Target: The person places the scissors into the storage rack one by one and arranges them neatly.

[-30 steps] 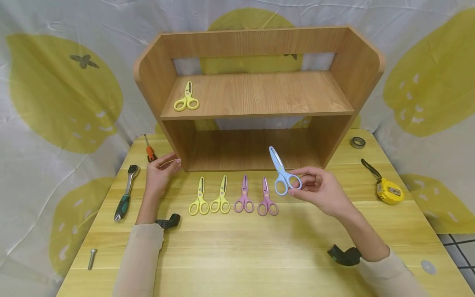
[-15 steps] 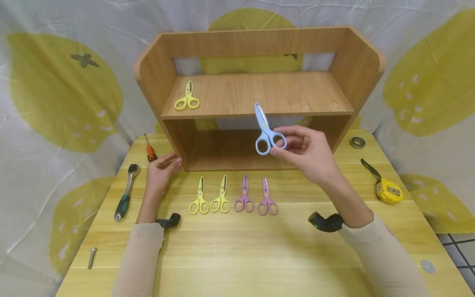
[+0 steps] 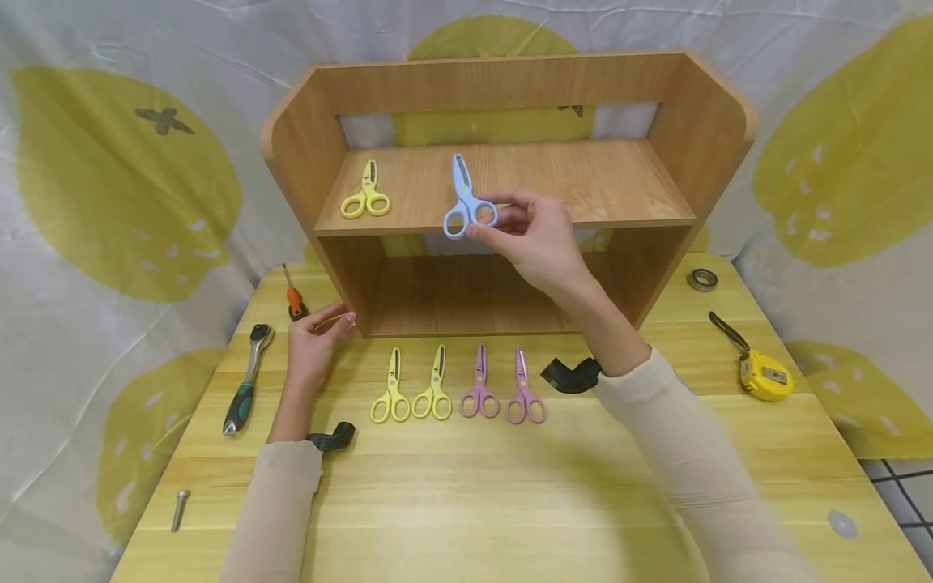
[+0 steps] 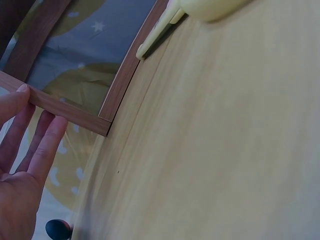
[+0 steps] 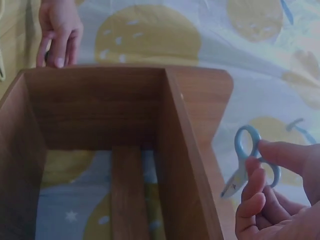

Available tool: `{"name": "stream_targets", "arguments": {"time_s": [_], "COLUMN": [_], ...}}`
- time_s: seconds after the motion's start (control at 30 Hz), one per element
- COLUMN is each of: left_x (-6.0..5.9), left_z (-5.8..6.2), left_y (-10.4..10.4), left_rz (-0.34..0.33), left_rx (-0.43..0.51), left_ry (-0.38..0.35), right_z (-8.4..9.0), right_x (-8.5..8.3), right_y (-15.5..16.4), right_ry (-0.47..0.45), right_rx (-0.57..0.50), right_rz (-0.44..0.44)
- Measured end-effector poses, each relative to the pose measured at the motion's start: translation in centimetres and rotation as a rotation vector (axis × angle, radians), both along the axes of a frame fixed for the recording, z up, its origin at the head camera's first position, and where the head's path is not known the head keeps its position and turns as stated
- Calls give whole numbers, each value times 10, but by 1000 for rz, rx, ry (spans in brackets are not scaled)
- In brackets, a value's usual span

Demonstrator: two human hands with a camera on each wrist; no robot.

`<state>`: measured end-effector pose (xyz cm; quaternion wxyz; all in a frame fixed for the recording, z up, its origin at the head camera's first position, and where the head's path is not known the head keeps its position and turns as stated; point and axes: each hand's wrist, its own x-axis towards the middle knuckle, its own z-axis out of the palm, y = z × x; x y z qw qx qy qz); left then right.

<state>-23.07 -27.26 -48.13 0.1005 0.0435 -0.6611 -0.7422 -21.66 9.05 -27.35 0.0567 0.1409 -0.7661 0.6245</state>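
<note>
Light-blue plastic scissors (image 3: 464, 193) pinched in the right hand (image 3: 538, 236), held at the upper level of a two-tier brown wooden shelf (image 3: 583, 185), left hand (image 3: 310, 346) pinching one side of it, two yellow scissors (image 3: 394, 389) and two purple scissors (image 3: 479, 391) lined up on the pale wooden worktop (image 3: 437, 502).

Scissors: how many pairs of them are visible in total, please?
6: one yellow pair on the upper shelf, the blue pair in the right hand, and, in a row on the table, left yellow pair, right yellow pair, left purple pair, right purple pair.
</note>
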Motion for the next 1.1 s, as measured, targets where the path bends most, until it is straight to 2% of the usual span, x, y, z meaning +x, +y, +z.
{"name": "stream_targets", "arguments": {"time_s": [0.27, 0.67, 0.87, 1.1], "left_x": [1, 1, 2, 3], "left_z": [0, -1, 0, 8], "left_y": [0, 1, -2, 2], "left_rz": [7, 15, 18, -8], "left_rx": [-20, -12, -5, -7], "left_ry": [1, 9, -16, -38], "right_z": [9, 17, 15, 16], "right_x": [-30, -57, -65, -67], "right_y": [-33, -56, -65, -67], "right_ry": [15, -22, -15, -15], "right_rx": [67, 210, 259, 447], "right_rz": [3, 2, 28, -10]}}
